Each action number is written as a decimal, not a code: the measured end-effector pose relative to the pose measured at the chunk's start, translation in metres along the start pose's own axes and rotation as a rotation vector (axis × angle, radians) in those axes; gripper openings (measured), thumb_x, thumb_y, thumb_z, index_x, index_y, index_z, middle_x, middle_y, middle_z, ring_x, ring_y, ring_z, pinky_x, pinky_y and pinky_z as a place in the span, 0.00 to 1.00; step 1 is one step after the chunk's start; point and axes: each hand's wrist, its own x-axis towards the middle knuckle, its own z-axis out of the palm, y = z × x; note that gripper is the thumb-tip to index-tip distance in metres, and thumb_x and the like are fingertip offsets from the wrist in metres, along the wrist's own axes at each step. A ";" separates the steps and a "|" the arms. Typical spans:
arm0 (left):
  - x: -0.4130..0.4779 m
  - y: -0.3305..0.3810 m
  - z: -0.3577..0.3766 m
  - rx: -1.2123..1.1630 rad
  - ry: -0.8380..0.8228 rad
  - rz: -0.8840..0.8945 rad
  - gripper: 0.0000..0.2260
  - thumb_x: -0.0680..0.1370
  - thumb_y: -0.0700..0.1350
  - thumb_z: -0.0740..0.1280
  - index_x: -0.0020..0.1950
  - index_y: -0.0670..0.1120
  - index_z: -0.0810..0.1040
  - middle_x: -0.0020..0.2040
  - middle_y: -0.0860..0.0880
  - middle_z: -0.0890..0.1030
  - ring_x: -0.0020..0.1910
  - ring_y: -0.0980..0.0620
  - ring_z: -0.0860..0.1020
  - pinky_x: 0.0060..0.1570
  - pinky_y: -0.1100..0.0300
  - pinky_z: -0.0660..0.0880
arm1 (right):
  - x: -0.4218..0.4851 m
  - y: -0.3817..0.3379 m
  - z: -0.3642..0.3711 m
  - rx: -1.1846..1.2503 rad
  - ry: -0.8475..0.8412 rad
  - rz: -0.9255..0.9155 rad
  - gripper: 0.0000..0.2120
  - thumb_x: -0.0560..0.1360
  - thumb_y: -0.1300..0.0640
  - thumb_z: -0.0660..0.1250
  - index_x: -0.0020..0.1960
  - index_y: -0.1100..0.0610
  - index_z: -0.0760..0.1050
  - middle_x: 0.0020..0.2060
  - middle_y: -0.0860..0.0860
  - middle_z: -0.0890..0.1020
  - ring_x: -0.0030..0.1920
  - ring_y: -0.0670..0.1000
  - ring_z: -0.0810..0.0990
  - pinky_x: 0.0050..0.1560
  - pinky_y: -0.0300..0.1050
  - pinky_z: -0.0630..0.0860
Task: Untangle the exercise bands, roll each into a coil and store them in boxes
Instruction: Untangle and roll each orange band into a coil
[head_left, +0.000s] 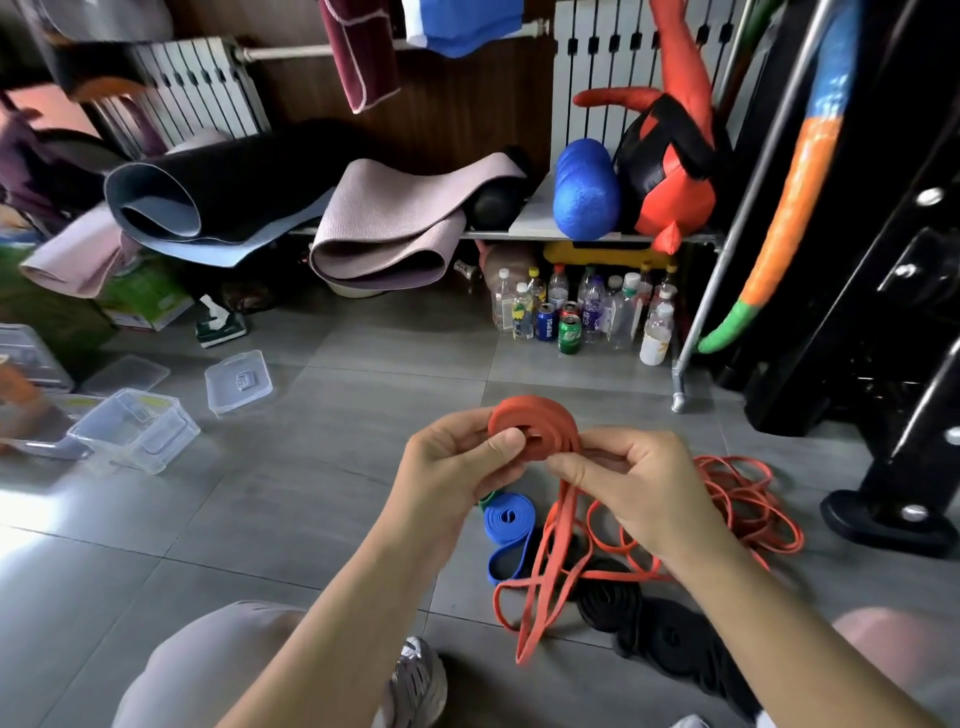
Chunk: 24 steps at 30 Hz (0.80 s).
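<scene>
Above the floor (260, 493), between both hands, we hold the half-wound orange band (530, 426): our left hand (457, 467) pinches the coil, our right hand (628, 483) pinches its loose tail; soft and springy, it seems best gripped flat across the coil's faces

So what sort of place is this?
Probably a home gym or gym storeroom: rolled yoga mats and a blue foam roller on a shelf, a black machine frame, exercise bands on the floor.
</scene>
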 end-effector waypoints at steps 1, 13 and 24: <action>0.000 -0.002 0.003 -0.077 -0.018 -0.035 0.10 0.67 0.41 0.70 0.47 0.43 0.83 0.42 0.44 0.85 0.40 0.53 0.83 0.39 0.63 0.79 | 0.000 -0.001 0.001 0.064 0.009 -0.012 0.06 0.63 0.54 0.73 0.37 0.44 0.83 0.36 0.44 0.85 0.38 0.43 0.84 0.38 0.29 0.75; -0.004 -0.002 -0.003 1.022 -0.084 0.332 0.11 0.71 0.42 0.73 0.51 0.54 0.82 0.44 0.62 0.79 0.44 0.61 0.76 0.46 0.67 0.73 | -0.008 0.014 -0.005 -0.371 -0.088 -0.024 0.12 0.70 0.62 0.73 0.45 0.45 0.82 0.37 0.41 0.85 0.38 0.38 0.83 0.44 0.36 0.78; -0.003 0.001 -0.002 0.150 0.063 0.116 0.08 0.70 0.38 0.70 0.49 0.41 0.80 0.43 0.41 0.83 0.42 0.46 0.82 0.46 0.55 0.80 | -0.002 0.006 -0.006 -0.088 0.021 -0.006 0.12 0.65 0.60 0.76 0.39 0.44 0.81 0.35 0.43 0.85 0.37 0.42 0.84 0.39 0.29 0.76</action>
